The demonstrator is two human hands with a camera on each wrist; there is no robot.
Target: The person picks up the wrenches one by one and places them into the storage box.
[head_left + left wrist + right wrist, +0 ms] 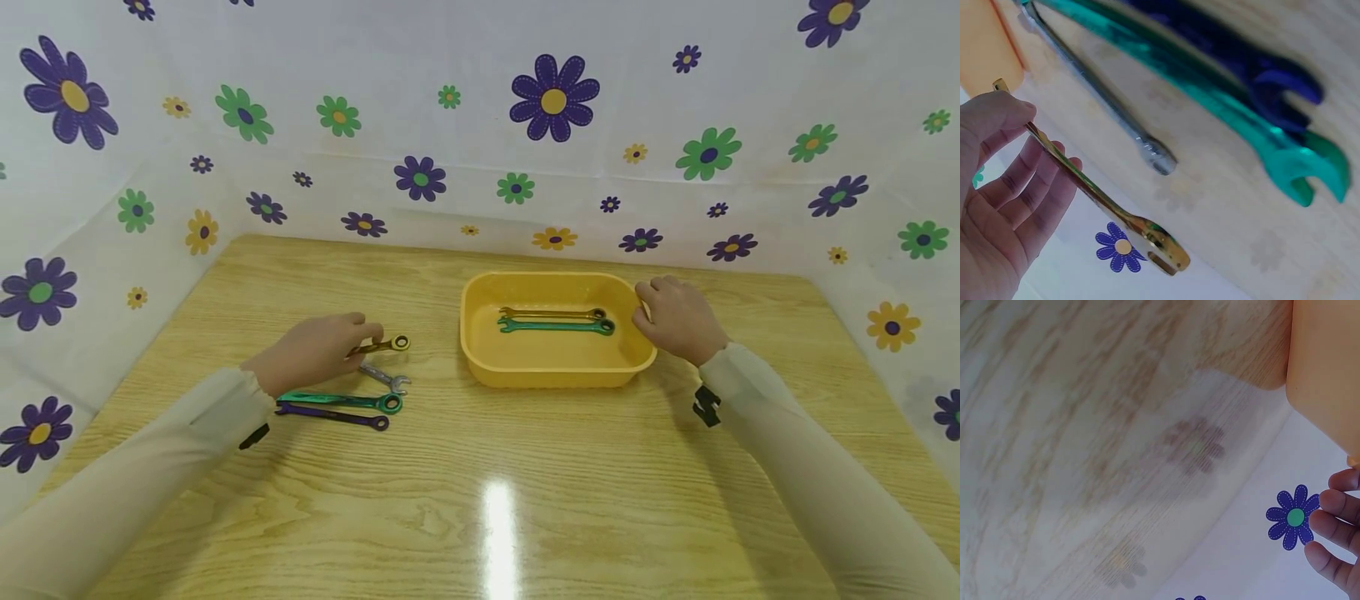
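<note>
My left hand [318,350] pinches a gold ratchet wrench [1099,189] between thumb and fingers, raised over the table's left side. Its ring end points right in the head view. Beneath and near this hand lie a silver wrench [384,377], a green wrench [337,401] and a purple wrench [333,415]. At the right end of a yellow plastic tub [555,379], my right hand [678,321] grips the rim, thumb at the inner side. Inside the tub, a second gold wrench [551,314] and a smaller green wrench [557,327] lie side by side.
The wood-grain table [420,500] carries a bright light reflection near its front. A white flower-print sheet [465,133] hangs behind the table and along both sides.
</note>
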